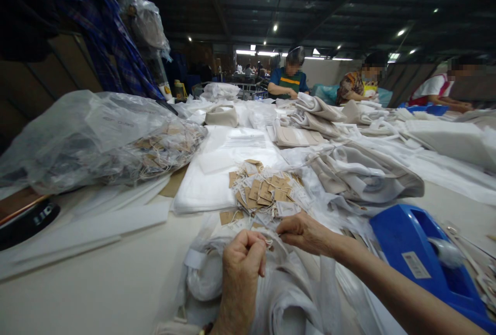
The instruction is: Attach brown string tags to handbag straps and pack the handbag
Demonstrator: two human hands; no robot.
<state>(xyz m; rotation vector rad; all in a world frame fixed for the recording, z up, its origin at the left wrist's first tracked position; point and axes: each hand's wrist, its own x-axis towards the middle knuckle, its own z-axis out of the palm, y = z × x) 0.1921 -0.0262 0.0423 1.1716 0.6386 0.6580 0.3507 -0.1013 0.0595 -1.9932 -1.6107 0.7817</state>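
In the head view, my left hand (pixel 244 262) is closed in a pinch, with a thin white string (pixel 268 242) at its fingertips. My right hand (pixel 304 232) is closed just to the right and slightly farther off; what its fingertips grip is hidden. Under both hands lies a beige and white fabric article (pixel 298 278), with rolled white wrapping (pixel 205 273) around its parts. Just beyond my hands is a heap of brown and white hang tags (pixel 267 190) with white strings. One brown tag (pixel 231 216) rests at the heap's near edge.
A blue tape dispenser (pixel 418 252) stands at right. On the left lies a big clear plastic bag (pixel 96 138) with tags inside. White plastic sleeves (pixel 209 180) are stacked mid-table, and folded beige articles (pixel 360 169) lie beyond. Several people (pixel 289 79) work across the table.
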